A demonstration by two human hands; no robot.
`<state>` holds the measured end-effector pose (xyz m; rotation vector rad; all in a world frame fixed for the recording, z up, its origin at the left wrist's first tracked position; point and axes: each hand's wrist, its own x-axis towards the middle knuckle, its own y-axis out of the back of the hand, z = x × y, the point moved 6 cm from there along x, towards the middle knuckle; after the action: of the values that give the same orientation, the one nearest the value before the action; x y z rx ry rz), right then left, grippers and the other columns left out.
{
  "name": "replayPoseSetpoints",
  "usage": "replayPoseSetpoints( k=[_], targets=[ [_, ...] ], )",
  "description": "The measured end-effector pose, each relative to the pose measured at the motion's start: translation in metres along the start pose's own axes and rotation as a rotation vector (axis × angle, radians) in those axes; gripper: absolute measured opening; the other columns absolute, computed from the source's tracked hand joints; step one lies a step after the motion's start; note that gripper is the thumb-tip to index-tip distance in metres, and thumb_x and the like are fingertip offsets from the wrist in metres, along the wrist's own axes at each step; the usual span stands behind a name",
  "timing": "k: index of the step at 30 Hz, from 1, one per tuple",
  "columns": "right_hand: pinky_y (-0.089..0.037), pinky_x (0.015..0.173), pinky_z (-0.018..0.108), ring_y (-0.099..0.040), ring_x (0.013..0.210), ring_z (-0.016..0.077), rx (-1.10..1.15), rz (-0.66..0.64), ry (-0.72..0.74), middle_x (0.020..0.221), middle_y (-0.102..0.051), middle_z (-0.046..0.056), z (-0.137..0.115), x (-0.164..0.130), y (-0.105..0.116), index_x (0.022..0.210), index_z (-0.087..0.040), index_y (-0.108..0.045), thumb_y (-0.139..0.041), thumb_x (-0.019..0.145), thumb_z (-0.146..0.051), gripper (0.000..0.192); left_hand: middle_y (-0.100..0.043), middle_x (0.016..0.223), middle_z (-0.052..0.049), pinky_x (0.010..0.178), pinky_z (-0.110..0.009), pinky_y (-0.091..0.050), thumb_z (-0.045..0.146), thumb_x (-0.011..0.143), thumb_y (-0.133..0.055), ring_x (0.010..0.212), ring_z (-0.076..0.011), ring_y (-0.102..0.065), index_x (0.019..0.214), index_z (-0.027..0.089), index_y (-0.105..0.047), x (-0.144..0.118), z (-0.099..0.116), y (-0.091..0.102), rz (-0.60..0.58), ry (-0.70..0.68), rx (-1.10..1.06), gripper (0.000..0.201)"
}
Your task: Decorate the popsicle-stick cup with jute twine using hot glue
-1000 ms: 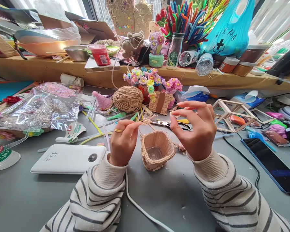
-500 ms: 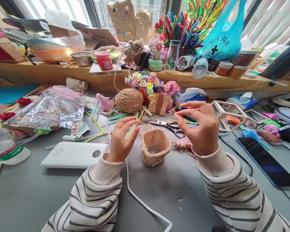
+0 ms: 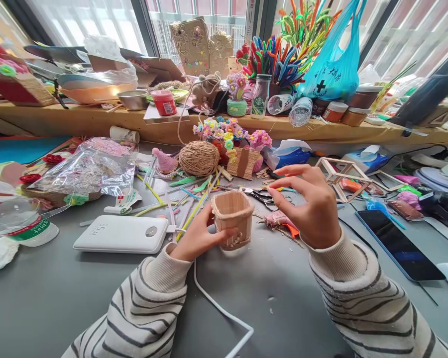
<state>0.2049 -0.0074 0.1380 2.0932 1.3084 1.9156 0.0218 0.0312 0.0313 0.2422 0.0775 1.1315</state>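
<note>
My left hand (image 3: 196,237) grips a small basket (image 3: 232,219) made of wooden sticks and twine, lifted slightly off the grey table (image 3: 52,293). The basket's open mouth faces up and away from me. To the right of the basket hovers my right hand (image 3: 309,205), fingers spread and curled, holding nothing that I can see. Scissors (image 3: 263,196) lie just behind the basket. A ball of jute twine (image 3: 199,158) sits further back.
A white power bank (image 3: 122,234) with a white cable (image 3: 224,313) lies left of my hand. A phone (image 3: 397,243) rests at the right. Pipe-cleaner flowers (image 3: 229,133), a plastic bag (image 3: 85,169), a stick frame (image 3: 341,174) and a cluttered wooden shelf (image 3: 78,119) fill the back.
My left hand went from pinching twine above the basket to grasping the basket and lifting it. My right hand moved slightly right and stayed spread. The view tilted upward.
</note>
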Motion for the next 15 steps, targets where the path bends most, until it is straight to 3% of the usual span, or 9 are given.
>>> replayPoseSetpoints(
  k=[4, 8, 15],
  targets=[
    [-0.045, 0.08, 0.04, -0.058, 0.087, 0.021, 0.076, -0.093, 0.031, 0.092, -0.065, 0.007, -0.01, -0.011, 0.003, 0.074, -0.019, -0.066, -0.062, 0.075, -0.019, 0.004, -0.055, 0.128, -0.013, 0.096, -0.039, -0.042, 0.058, 0.069, -0.061, 0.119, -0.0327, -0.048, 0.121, 0.014, -0.048, 0.003, -0.004, -0.006, 0.021, 0.109, -0.209, 0.069],
    [-0.046, 0.079, 0.036, -0.057, 0.089, 0.019, 0.177, -0.17, 0.041, 0.092, -0.065, 0.005, -0.02, -0.023, -0.003, 0.077, -0.021, -0.065, -0.063, 0.075, -0.018, 0.004, -0.053, 0.131, -0.014, 0.095, -0.043, -0.042, 0.058, 0.067, -0.062, 0.121, -0.0343, -0.047, 0.122, 0.015, -0.047, 0.002, -0.014, -0.019, -0.011, 0.215, -0.355, 0.071],
    [-0.045, 0.079, 0.038, -0.055, 0.089, 0.0192, 0.206, -0.222, 0.046, 0.093, -0.064, 0.005, -0.028, -0.03, -0.02, 0.079, -0.021, -0.065, -0.063, 0.076, -0.018, 0.005, -0.052, 0.132, -0.013, 0.099, -0.041, -0.038, 0.052, 0.067, -0.067, 0.123, -0.0326, -0.045, 0.121, 0.016, -0.047, -0.003, -0.016, -0.026, 0.004, 0.163, -0.472, 0.068]
  ],
)
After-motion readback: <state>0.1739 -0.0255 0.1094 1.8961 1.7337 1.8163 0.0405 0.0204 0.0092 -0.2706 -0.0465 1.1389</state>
